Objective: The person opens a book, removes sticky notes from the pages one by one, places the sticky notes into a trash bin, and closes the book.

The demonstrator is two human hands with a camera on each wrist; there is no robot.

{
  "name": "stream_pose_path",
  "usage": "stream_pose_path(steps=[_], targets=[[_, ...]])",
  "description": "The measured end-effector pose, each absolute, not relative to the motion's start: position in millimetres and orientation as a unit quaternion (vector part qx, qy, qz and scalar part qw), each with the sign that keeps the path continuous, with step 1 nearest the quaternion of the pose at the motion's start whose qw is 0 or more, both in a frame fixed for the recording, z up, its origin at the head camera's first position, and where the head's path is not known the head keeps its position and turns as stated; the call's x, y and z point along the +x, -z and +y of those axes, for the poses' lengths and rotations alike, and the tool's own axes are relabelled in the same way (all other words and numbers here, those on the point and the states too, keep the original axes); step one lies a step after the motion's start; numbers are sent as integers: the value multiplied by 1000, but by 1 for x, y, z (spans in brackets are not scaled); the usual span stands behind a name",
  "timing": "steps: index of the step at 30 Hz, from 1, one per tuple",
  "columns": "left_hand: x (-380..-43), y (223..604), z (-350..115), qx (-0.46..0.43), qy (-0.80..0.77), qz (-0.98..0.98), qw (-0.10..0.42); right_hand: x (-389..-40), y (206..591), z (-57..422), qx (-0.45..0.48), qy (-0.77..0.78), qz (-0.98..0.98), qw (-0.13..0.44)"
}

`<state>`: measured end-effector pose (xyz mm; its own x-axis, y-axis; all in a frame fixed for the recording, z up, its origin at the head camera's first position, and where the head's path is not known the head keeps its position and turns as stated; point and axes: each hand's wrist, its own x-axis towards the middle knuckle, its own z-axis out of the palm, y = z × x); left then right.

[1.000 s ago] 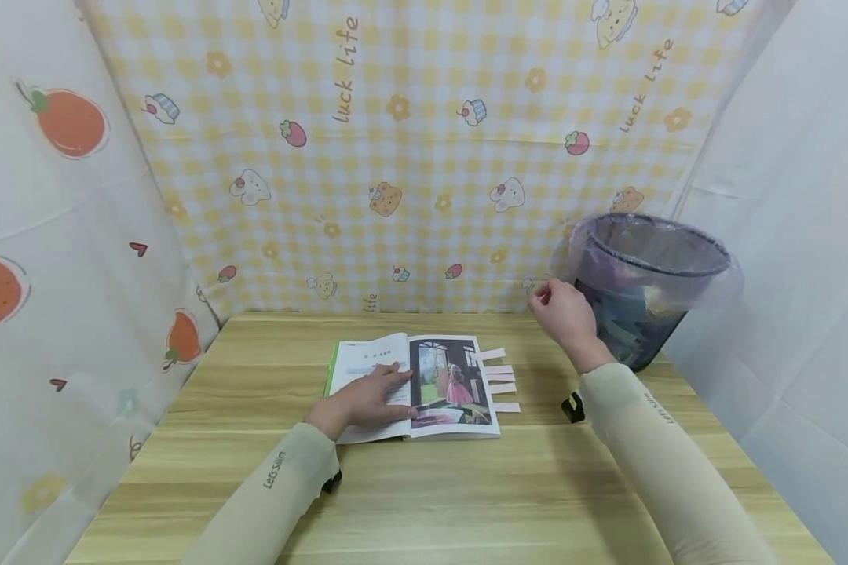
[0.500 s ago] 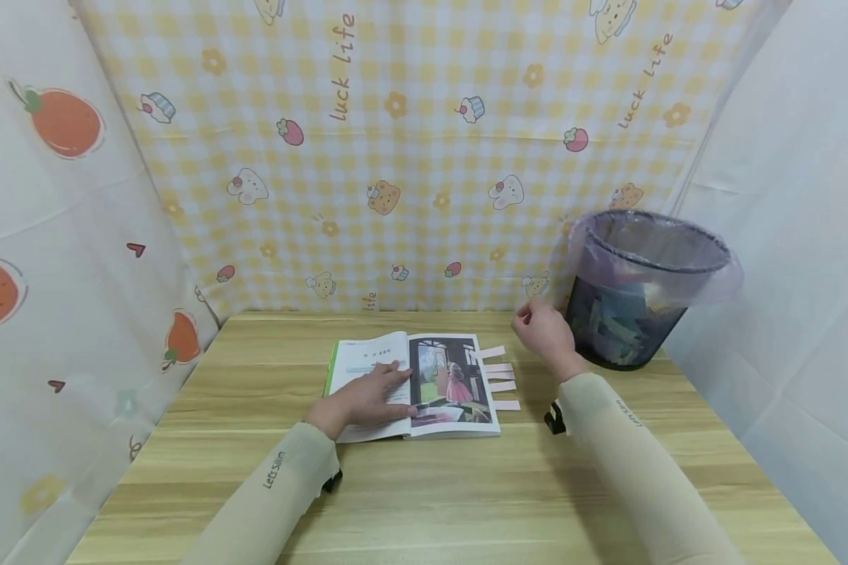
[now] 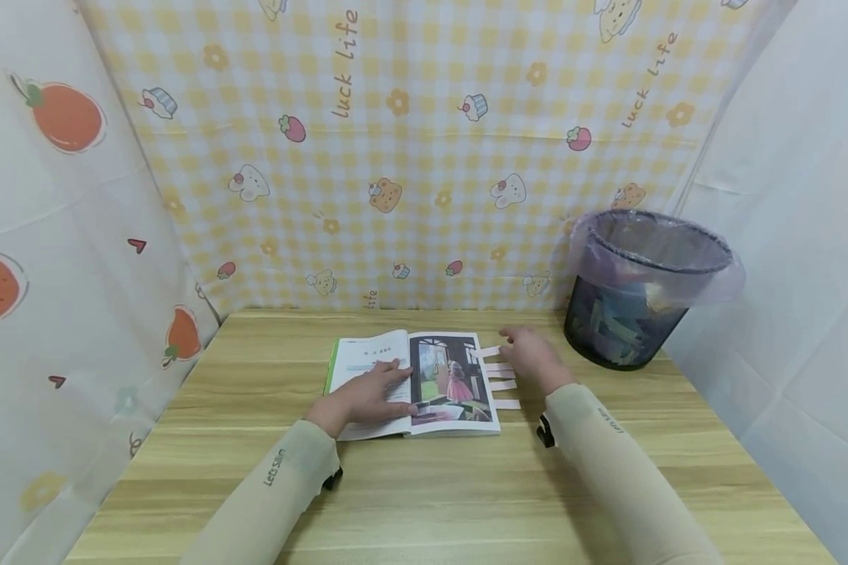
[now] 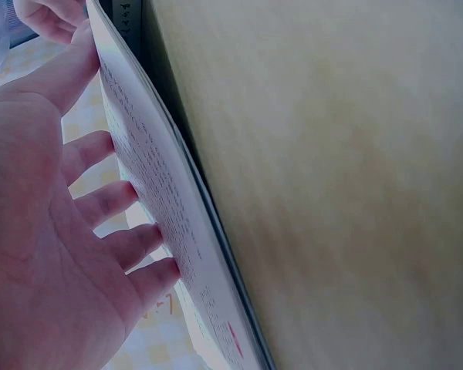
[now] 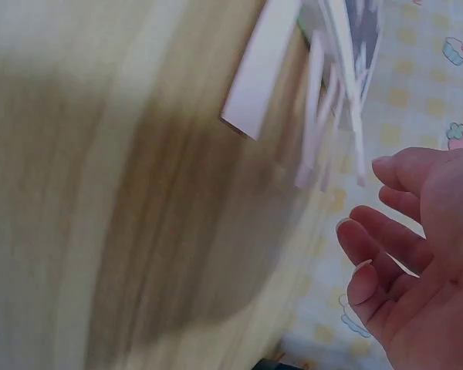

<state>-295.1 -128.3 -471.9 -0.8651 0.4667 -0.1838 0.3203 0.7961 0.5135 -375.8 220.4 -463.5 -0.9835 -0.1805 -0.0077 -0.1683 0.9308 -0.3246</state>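
Head view: by the left hand (image 3: 363,400), fingers spread, an open white-paged book (image 3: 438,384) is pressed on the wood-grain table (image 3: 424,502). Pale-pink paper strips (image 3: 503,385) along its right edge are flanked by the right hand (image 3: 534,357), fingers loosely bent.

Booth: patterned cloths (image 3: 431,157), wood-grain table (image 3: 438,502)
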Motion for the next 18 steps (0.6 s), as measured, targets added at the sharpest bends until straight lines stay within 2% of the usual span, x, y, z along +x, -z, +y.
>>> stream_pose_path(steps=[18], targets=[[-298, 475, -129, 208, -238, 937, 149, -372, 472, 212, -89, 151, 984, -13]])
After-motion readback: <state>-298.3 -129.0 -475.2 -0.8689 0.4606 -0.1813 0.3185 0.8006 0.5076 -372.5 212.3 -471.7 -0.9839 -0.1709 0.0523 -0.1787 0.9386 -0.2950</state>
